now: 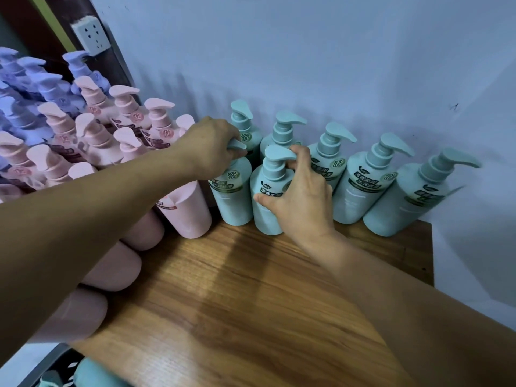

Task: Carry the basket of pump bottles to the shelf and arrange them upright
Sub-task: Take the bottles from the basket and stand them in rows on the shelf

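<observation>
Several teal pump bottles stand upright along the wall on the wooden shelf (237, 289). My left hand (209, 146) grips the pump head of a front teal bottle (233, 199). Just to its right, my right hand (301, 196) is wrapped around the body and neck of another front teal bottle (268, 191). Both bottles stand on the shelf, touching each other. The dark basket (55, 364) shows at the bottom left corner with a teal bottle (95, 372) lying in it.
Pink pump bottles (125, 127) crowd the shelf's left side and purple ones (33, 88) stand behind them. A blue wall backs the shelf, with a white socket (90, 36) at upper left. The shelf's right edge (431, 252) lies past the last teal bottle (413, 196).
</observation>
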The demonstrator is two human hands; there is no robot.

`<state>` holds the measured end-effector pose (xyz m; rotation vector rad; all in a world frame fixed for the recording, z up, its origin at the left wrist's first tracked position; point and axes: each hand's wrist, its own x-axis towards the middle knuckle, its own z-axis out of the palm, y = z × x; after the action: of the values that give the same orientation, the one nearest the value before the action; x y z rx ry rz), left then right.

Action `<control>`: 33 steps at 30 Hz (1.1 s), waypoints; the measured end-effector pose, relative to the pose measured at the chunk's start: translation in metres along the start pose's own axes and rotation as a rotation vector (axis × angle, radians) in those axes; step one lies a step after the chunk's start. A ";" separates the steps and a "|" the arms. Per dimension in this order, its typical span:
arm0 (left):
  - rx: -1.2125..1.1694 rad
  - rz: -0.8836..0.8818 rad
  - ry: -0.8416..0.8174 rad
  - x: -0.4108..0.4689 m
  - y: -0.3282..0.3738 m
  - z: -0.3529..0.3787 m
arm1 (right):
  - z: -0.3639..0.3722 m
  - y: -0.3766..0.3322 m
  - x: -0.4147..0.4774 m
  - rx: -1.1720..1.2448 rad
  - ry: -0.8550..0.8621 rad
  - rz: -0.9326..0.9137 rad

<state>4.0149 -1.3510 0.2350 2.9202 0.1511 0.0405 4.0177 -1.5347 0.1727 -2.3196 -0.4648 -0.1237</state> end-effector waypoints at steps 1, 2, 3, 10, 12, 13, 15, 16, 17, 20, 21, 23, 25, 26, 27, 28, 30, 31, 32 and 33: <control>0.001 -0.013 0.001 -0.001 0.002 0.001 | 0.000 0.000 -0.001 -0.001 0.000 -0.003; 0.001 -0.024 0.003 -0.002 0.004 0.002 | 0.000 0.001 -0.001 -0.004 0.000 -0.003; -0.002 -0.033 0.004 -0.003 0.005 0.003 | 0.000 0.001 -0.001 -0.009 -0.007 0.000; -0.088 -0.054 0.034 -0.009 0.003 0.011 | -0.004 0.001 -0.001 0.024 -0.070 0.021; -0.105 -0.066 0.038 -0.010 0.003 0.014 | -0.011 0.005 -0.004 0.148 -0.140 0.031; -0.120 -0.074 0.038 -0.010 0.004 0.016 | -0.016 0.008 -0.006 0.194 -0.164 0.029; -0.164 -0.092 0.040 -0.012 0.007 0.017 | -0.028 0.012 -0.012 0.194 -0.137 -0.002; -0.187 -0.101 0.038 -0.013 0.009 0.016 | -0.036 0.013 -0.012 0.181 -0.078 -0.027; -0.211 -0.110 0.032 -0.014 0.010 0.014 | -0.044 0.014 -0.010 0.180 0.001 -0.061; -0.390 -0.158 0.051 -0.019 0.016 0.001 | -0.076 0.013 0.010 0.161 0.250 -0.173; -0.458 -0.163 0.099 -0.019 0.018 -0.004 | -0.088 0.013 0.020 0.115 0.311 -0.187; -0.558 -0.153 0.232 -0.014 0.022 -0.011 | -0.109 0.016 0.039 0.033 0.372 -0.156; -0.544 -0.157 0.354 -0.001 0.022 -0.016 | -0.124 0.022 0.056 -0.027 0.317 -0.106; -0.491 -0.158 0.378 0.008 0.021 -0.017 | -0.128 0.024 0.063 -0.058 0.243 -0.087; -0.433 -0.158 0.357 0.018 0.020 -0.019 | -0.130 0.024 0.069 -0.107 0.143 -0.079; -0.376 -0.160 0.291 0.027 0.018 -0.021 | -0.128 0.022 0.074 -0.185 0.030 -0.088; -0.270 -0.173 0.100 0.044 0.016 -0.024 | -0.119 0.016 0.084 -0.371 -0.183 -0.147; -0.222 -0.178 0.014 0.052 0.014 -0.025 | -0.113 0.012 0.090 -0.441 -0.265 -0.174; -0.176 -0.172 -0.053 0.058 0.012 -0.023 | -0.107 0.010 0.095 -0.493 -0.329 -0.187; -0.131 -0.157 -0.092 0.062 0.011 -0.021 | -0.102 0.009 0.101 -0.536 -0.381 -0.184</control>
<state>4.0772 -1.3505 0.2591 2.7636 0.3483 -0.1051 4.1203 -1.5822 0.2618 -2.8332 -0.9307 0.1254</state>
